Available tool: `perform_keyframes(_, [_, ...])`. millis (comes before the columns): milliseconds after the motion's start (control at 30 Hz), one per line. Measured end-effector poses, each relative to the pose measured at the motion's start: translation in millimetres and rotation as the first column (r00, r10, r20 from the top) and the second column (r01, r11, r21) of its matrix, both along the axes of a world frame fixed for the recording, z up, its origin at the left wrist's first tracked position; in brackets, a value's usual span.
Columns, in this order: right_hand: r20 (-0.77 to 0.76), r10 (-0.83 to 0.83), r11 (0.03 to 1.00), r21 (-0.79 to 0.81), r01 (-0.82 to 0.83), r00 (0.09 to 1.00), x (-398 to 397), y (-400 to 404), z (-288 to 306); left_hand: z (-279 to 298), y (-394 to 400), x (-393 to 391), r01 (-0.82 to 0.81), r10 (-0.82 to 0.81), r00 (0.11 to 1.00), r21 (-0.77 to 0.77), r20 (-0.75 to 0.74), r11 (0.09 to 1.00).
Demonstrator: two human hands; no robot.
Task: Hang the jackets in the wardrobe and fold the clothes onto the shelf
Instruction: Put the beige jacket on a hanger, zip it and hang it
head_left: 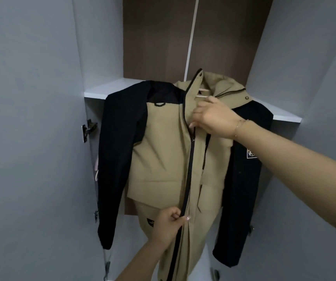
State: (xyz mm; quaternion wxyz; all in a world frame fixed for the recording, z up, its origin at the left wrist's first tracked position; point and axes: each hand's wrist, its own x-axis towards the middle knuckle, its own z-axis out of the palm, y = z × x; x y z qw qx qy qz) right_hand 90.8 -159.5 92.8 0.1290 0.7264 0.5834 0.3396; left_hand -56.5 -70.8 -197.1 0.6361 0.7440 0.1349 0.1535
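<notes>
A tan jacket with black sleeves (163, 151) hangs in front of the open wardrobe, its collar on a pale hanger (202, 93). A black zip runs down its front. My right hand (213, 118) pinches the jacket front near the top of the zip, just below the collar. My left hand (171, 222) pinches the lower part of the zip edge. The rail that holds the hanger is hidden behind the jacket.
A white shelf (102, 91) crosses the wardrobe behind the jacket's shoulders. Grey doors stand open at left (31, 138) and right (325, 98). A metal hinge (88, 129) sits on the left door. The back panel (155, 37) is dark brown.
</notes>
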Motion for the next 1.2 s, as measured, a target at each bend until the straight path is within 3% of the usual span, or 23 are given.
perform_keyframes(100, [0.013, -0.144, 0.988, 0.062, 0.143, 0.99, 14, 1, 29, 4, 11, 3, 0.024, -0.023, 0.999, 0.027, -0.034, 0.999])
perform_keyframes(233, [-0.111, -0.214, 0.956, 0.182, 0.231, 0.971, 24, 1, 40, 40, 20, 11, 0.018, -0.017, 0.999, -0.02, 0.043, 1.0])
perform_keyframes(367, [-0.066, -0.128, 0.982, 0.131, 0.136, 0.99, 29, 7, 28, 112, 24, 40, 0.034, -0.038, 0.98, 0.024, 0.196, 0.999])
perform_keyframes(533, [-0.017, -0.012, 0.997, 0.078, 0.014, 1.0, 48, 7, 21, 168, 25, 98, -0.231, 0.145, 0.93, 0.231, 0.337, 0.945])
perform_keyframes(633, [-0.026, 0.023, 0.999, 0.033, -0.022, 0.999, 67, 5, 24, 172, 24, 119, -0.278, 0.157, 0.915, 0.297, 0.373, 0.914])
perform_keyframes(767, [-0.087, 0.031, 0.994, 0.11, -0.021, 0.996, 104, -4, 50, 173, 28, 131, -0.203, 0.083, 0.945, 0.37, 0.317, 0.906])
perform_keyframes(967, [-0.08, 0.099, 0.989, 0.12, -0.089, 0.992, 142, 8, 67, 189, 41, 129, -0.204, 0.104, 0.963, 0.419, 0.249, 0.885])
perform_keyframes(1200, [-0.168, 0.022, 0.96, 0.279, 0.026, 0.986, 185, -2, 103, 214, 52, 121, -0.011, -0.025, 0.995, 0.334, 0.1, 0.942])
